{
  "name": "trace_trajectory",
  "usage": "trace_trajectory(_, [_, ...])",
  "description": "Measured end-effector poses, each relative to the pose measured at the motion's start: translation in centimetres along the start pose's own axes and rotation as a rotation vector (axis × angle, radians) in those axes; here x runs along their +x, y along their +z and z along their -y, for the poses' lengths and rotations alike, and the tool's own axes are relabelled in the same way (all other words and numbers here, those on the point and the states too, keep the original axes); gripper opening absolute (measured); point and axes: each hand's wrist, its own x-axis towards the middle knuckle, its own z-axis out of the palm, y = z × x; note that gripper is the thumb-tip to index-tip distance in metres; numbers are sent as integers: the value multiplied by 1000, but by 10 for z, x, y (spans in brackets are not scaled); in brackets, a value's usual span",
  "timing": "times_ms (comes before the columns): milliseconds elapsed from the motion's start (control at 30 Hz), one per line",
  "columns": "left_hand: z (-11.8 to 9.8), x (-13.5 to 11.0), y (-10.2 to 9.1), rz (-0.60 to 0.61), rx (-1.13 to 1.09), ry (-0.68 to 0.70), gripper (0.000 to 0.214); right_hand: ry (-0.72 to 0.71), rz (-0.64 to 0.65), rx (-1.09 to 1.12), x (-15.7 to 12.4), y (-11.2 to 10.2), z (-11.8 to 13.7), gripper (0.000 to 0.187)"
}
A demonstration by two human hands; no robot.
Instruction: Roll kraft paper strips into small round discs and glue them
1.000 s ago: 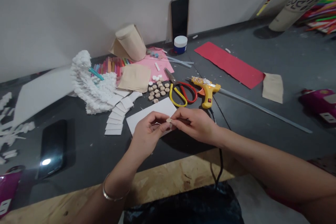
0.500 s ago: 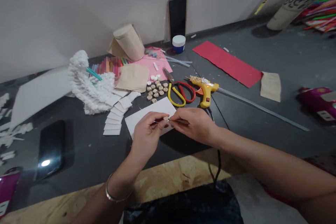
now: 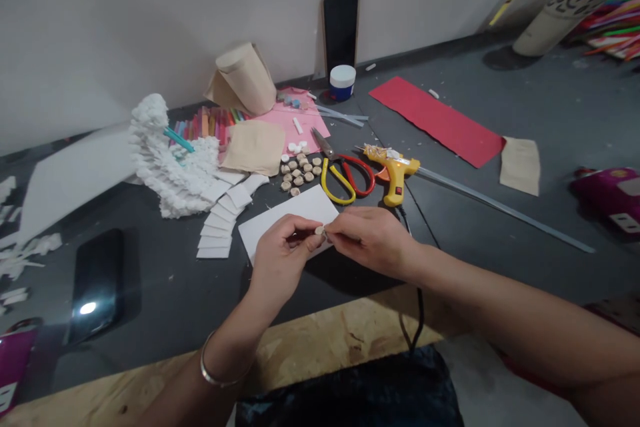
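Between thumb and fingertips, my left hand pinches a small beige round disc. The fingertips of my right hand are closed at the disc's right edge. Both hands hover over a white sheet of card. Just beyond the sheet lies a cluster of similar beige discs, with a few white discs at its back. Scissors with one yellow and one red handle rest beside them. A yellow glue gun with a long clear glue stick lies right of the scissors.
White overlapping card strips adjoin a fluffy white paper piece on the left. A dark phone lies at the near left. Further back are a brown paper roll, a blue jar, an upright phone and red paper.
My fingers have shifted slightly around the disc, which now shows its round face more. The rest of the table has not changed, apart from a slight camera shift.
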Motion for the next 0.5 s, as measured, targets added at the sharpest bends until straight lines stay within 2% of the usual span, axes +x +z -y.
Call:
trace_trajectory(200, [3, -1, 0, 6, -112, -83, 19, 38, -3, 111, 3, -4, 4, 12])
trace_trajectory(300, [2, 0, 0, 6, -37, 9, 23, 78, 11, 155, 4, -5, 6, 11])
trace_trajectory(367, [1, 0, 0, -6, 27, 81, 18, 127, 19, 170, 3, -4, 7, 10])
trace_trajectory(500, [-1, 0, 2, -36, 51, 88, 12, 271, 13, 192, 1, -1, 6, 7])
